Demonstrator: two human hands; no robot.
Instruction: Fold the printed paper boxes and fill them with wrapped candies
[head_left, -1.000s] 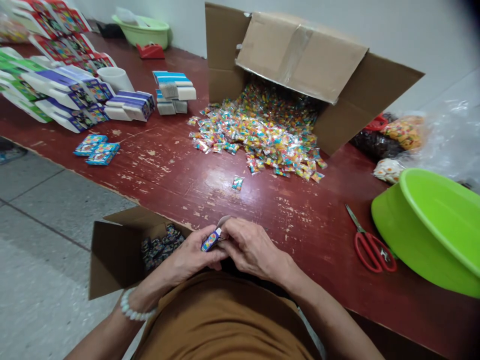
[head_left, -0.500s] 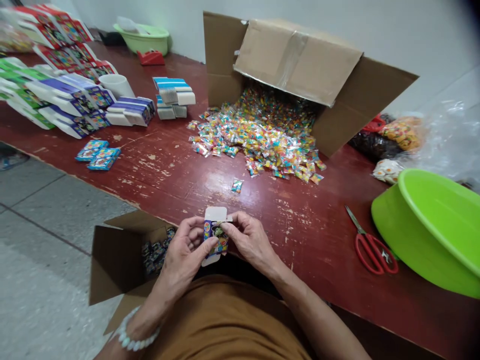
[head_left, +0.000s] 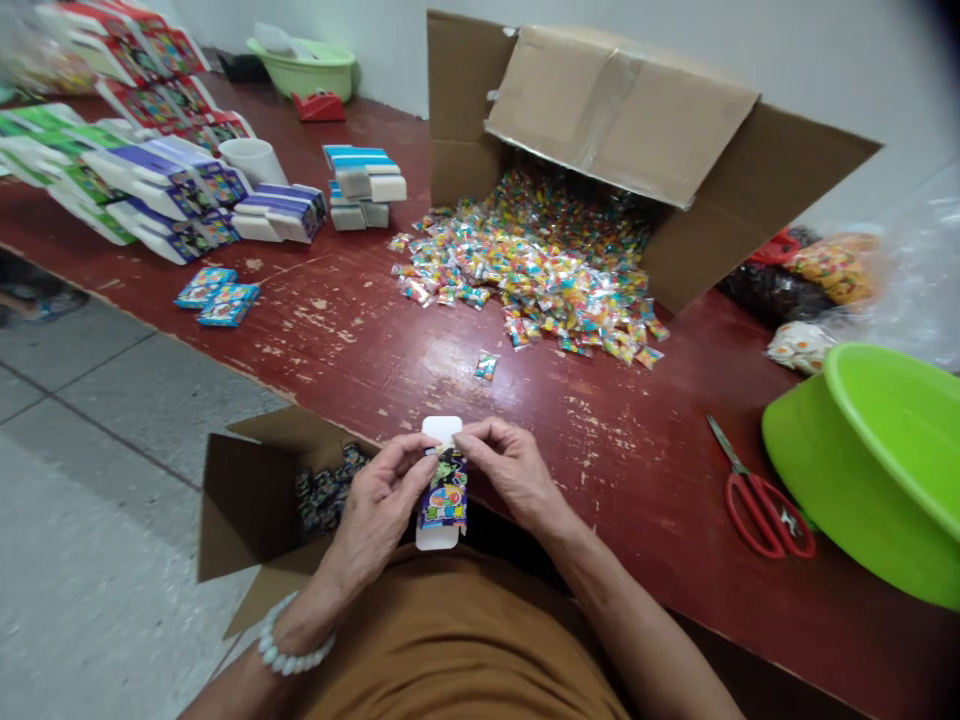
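Small carton point(head_left: 445, 495) held on near side of candy heap point(head_left: 540, 265). Left hand point(head_left: 379, 495) and right hand point(head_left: 517, 475): fingers pinching carton's upper end, at base of white flap point(head_left: 442, 428). Step in hand, judged: flap work at that end. Next move calls for steady carton, light touch.

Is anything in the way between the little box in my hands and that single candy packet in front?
Nothing visible is: scuffed red tabletop shows between the small box and the single packet.

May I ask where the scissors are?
In the head view, the scissors lie on the table at right, just left of the bright green basin.
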